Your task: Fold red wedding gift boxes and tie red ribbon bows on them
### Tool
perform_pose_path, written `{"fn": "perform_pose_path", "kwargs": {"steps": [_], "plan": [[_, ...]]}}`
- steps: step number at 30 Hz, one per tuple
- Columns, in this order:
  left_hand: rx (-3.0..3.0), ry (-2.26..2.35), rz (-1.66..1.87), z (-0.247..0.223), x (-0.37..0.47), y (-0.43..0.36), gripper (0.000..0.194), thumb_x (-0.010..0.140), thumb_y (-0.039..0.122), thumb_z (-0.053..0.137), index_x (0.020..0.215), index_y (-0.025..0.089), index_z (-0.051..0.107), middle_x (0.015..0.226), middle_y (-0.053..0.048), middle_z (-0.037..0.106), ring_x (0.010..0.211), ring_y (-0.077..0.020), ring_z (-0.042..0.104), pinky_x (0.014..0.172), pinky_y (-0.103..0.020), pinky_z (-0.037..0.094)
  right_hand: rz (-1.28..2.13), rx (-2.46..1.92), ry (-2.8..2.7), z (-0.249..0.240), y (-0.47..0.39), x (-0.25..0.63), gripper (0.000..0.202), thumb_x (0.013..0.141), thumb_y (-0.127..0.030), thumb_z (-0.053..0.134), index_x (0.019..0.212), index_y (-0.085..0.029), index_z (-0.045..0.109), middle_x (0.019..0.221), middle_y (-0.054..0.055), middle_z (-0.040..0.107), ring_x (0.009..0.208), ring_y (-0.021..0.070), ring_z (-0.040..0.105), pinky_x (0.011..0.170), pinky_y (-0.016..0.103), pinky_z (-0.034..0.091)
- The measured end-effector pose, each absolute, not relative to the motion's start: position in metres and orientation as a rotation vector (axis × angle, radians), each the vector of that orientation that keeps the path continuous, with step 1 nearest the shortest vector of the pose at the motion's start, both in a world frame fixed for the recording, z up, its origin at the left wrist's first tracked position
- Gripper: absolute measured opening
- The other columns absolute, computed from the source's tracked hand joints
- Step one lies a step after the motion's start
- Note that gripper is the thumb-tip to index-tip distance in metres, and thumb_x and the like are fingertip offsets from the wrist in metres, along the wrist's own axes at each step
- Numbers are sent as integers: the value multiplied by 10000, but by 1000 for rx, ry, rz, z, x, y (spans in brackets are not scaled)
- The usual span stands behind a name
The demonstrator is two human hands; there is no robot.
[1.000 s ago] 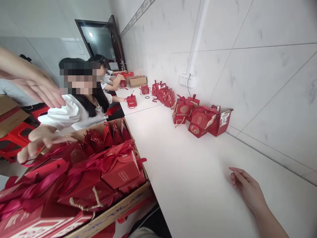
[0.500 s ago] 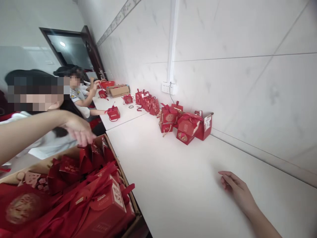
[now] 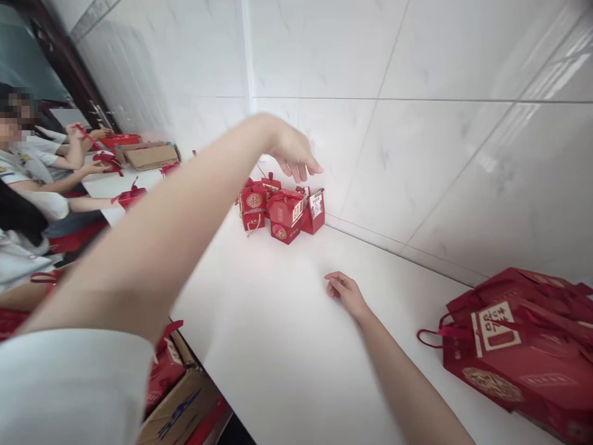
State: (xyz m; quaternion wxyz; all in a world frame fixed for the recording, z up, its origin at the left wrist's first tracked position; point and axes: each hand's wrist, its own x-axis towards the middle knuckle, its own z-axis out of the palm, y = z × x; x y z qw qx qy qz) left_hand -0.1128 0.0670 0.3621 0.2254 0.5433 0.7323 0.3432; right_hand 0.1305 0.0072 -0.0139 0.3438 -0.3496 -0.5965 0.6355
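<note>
My left hand (image 3: pixel 296 151) reaches across above a cluster of red gift boxes near the wall. Its fingers hang down, slightly apart, with nothing in them. Below it stand a six-sided red gift box (image 3: pixel 286 217) with a ribbon on top, a smaller box with a round gold emblem (image 3: pixel 253 204), and a tapered red box with a white label (image 3: pixel 315 211). My right hand (image 3: pixel 343 293) is low over the white table (image 3: pixel 278 346), its fingers loosely curled together and nothing visible in them. It is apart from the boxes.
Large red gift boxes (image 3: pixel 523 346) are piled at the right table end. A cardboard carton (image 3: pixel 178 408) with red boxes is at lower left, beyond the table edge. Co-workers (image 3: pixel 23 204) sit along the left, handling red boxes near another carton (image 3: pixel 152 157). A tiled wall borders the table.
My left hand has moved from the carton of red boxes to above the cluster by the wall. The view has turned right, bringing the large boxes into sight. My right hand remains curled.
</note>
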Motion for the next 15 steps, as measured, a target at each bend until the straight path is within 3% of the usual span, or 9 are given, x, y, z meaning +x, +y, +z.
{"fn": "perform_pose_path", "kwargs": {"steps": [2,5,9,13,15], "plan": [[1583,1908,848,312,-88,76,318,796,277,642,861,-35,640,888,-63,707,1023,-232,689,886,-379,513,1665,-897,-1543,-14,10,129,385,788,-536,634,936,-181,635,691,4,603,564,129,524,557,281,426],[1691,1796,1094,221,-67,87,292,865,304,634,1091,123,669,1099,-92,702,1093,-229,665,1004,-408,497,1687,-878,-1530,-14,14,126,373,785,-527,629,921,-181,633,677,0,606,552,125,529,535,271,425],[1668,1954,1180,118,-59,99,432,797,241,708,1214,165,629,1390,-135,519,1355,-315,445,1159,-443,344,1702,-861,-1519,-16,18,123,324,795,-489,618,910,-187,629,661,-8,605,538,123,534,517,265,420],[1611,2066,1295,74,-67,115,553,811,296,699,1337,226,543,1582,-109,200,1473,-338,221,1197,-451,278,1698,-861,-1521,-18,20,119,313,809,-484,607,909,-188,622,667,-7,601,535,122,537,506,261,416],[1623,2082,1351,70,-74,130,549,822,318,688,1347,262,534,1599,-78,148,1491,-324,164,1212,-438,249,1694,-863,-1524,-19,21,118,312,822,-488,595,911,-191,620,673,-5,601,534,120,533,506,258,416]]}}
